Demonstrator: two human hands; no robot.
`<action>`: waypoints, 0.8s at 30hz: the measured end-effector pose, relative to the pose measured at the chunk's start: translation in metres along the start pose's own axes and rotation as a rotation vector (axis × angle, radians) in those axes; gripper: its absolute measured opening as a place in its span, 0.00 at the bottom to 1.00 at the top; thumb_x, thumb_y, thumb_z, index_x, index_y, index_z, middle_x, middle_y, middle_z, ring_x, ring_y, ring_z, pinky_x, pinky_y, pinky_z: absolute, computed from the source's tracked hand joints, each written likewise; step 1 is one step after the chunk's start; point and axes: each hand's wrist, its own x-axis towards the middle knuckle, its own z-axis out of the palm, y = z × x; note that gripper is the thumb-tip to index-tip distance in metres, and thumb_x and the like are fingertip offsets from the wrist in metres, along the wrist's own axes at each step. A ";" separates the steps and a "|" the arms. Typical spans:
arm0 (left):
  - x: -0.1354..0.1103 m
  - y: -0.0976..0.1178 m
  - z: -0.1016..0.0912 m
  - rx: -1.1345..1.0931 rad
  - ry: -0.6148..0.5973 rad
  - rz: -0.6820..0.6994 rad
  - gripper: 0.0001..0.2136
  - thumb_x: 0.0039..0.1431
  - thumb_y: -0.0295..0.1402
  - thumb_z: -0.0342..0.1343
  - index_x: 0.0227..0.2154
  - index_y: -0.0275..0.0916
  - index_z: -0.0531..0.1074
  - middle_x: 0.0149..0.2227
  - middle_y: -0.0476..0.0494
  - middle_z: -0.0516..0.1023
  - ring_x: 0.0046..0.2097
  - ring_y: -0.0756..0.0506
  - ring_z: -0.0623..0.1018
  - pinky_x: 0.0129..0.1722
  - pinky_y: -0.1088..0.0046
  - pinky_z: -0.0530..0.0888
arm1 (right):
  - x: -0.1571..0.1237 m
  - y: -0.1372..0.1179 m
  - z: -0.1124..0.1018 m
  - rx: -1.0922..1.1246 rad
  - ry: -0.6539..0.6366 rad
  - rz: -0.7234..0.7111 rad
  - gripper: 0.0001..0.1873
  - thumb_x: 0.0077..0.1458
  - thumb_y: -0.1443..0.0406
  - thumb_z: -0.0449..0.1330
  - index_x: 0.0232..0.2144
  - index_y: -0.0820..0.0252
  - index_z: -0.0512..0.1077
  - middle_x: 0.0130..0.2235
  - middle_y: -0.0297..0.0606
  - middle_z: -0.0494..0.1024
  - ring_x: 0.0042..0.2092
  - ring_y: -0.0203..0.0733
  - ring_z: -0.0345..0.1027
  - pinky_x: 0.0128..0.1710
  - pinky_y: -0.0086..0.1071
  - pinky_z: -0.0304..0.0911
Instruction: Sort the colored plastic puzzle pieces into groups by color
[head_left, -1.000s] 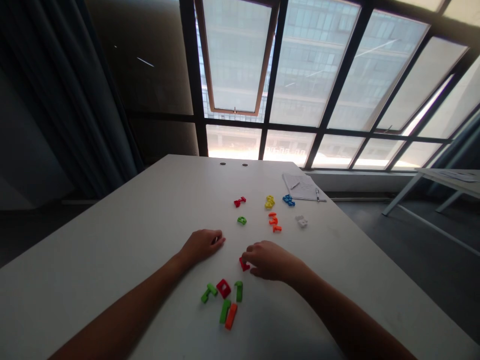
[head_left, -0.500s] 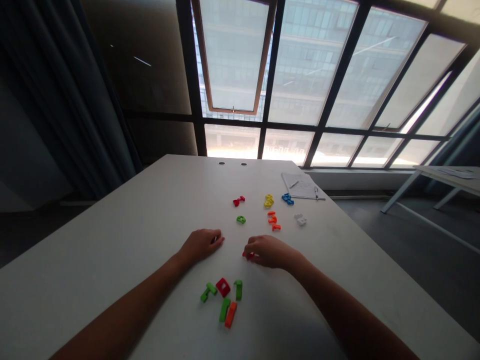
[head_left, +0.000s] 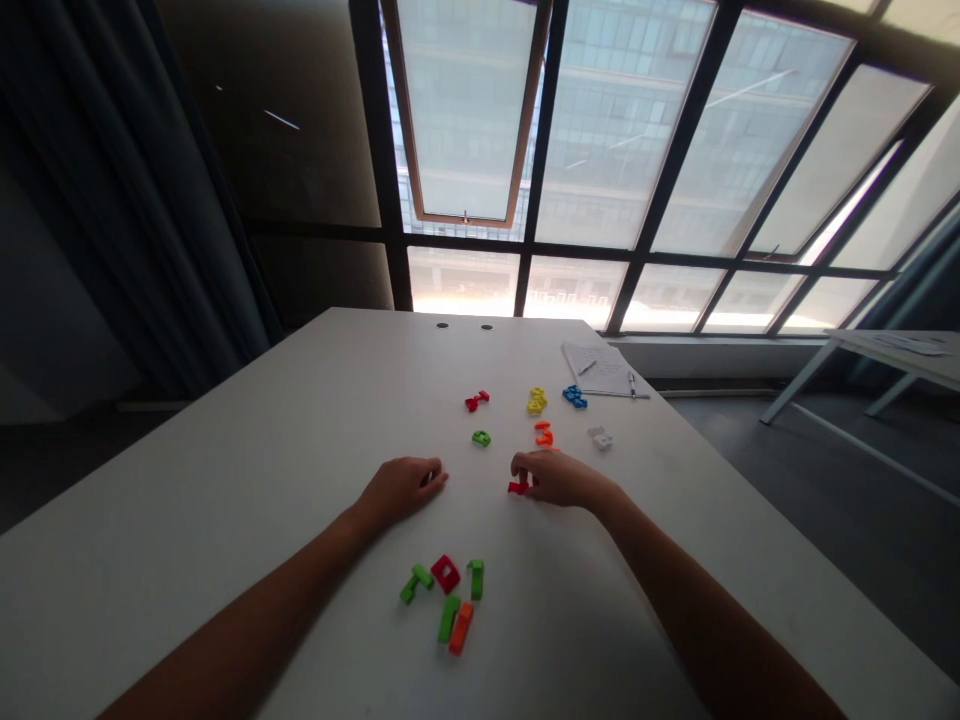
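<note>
My right hand is low over the table, its fingertips closed on a small red plastic puzzle piece. Part of that piece is hidden by the fingers. Loosely curled, my left hand rests on the table to the left; what lies inside its fingers, if anything, is hidden. Beyond the right hand are orange pieces, the nearest partly covered by the hand. A green piece lies beyond the space between both hands. Closer to me are a red piece, several green pieces and an orange piece.
Farther back on the white table lie red pieces, yellow pieces, blue pieces and white pieces. Written papers with pens sit near the right edge. A second table stands at right.
My right hand has moved right and slightly away from me with the red piece, now covering part of the nearest orange piece. The left hand stays in place.
</note>
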 end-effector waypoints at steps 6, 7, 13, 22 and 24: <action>0.000 0.001 -0.002 -0.010 -0.007 0.000 0.17 0.68 0.47 0.45 0.30 0.42 0.70 0.27 0.48 0.76 0.30 0.47 0.73 0.30 0.72 0.58 | 0.000 0.002 -0.001 -0.003 0.050 -0.017 0.11 0.57 0.70 0.65 0.43 0.57 0.75 0.40 0.38 0.80 0.38 0.40 0.74 0.33 0.26 0.61; 0.000 0.001 -0.002 -0.012 -0.008 0.000 0.17 0.68 0.47 0.45 0.30 0.42 0.70 0.27 0.48 0.76 0.30 0.47 0.73 0.30 0.72 0.58 | 0.000 0.002 0.000 -0.007 0.078 -0.017 0.10 0.57 0.70 0.65 0.42 0.57 0.76 0.39 0.38 0.80 0.37 0.39 0.73 0.33 0.26 0.60; 0.001 0.002 -0.001 -0.007 -0.007 0.002 0.17 0.68 0.47 0.45 0.30 0.42 0.71 0.28 0.48 0.76 0.30 0.47 0.73 0.30 0.72 0.58 | 0.009 0.007 0.008 -0.006 0.391 0.000 0.07 0.61 0.68 0.63 0.43 0.56 0.75 0.40 0.36 0.81 0.35 0.36 0.73 0.34 0.27 0.61; 0.001 0.009 -0.003 0.039 0.006 -0.032 0.17 0.68 0.46 0.46 0.29 0.42 0.71 0.27 0.48 0.75 0.29 0.47 0.73 0.29 0.72 0.56 | 0.058 0.010 0.010 -0.066 0.557 0.183 0.21 0.62 0.66 0.62 0.56 0.51 0.65 0.47 0.36 0.82 0.45 0.43 0.75 0.41 0.30 0.65; 0.001 0.009 -0.003 0.040 0.012 -0.033 0.17 0.68 0.46 0.46 0.29 0.43 0.71 0.27 0.48 0.76 0.29 0.47 0.73 0.29 0.72 0.56 | 0.076 0.007 0.009 -0.117 0.493 0.265 0.24 0.64 0.65 0.60 0.60 0.51 0.62 0.48 0.39 0.81 0.48 0.45 0.75 0.42 0.31 0.65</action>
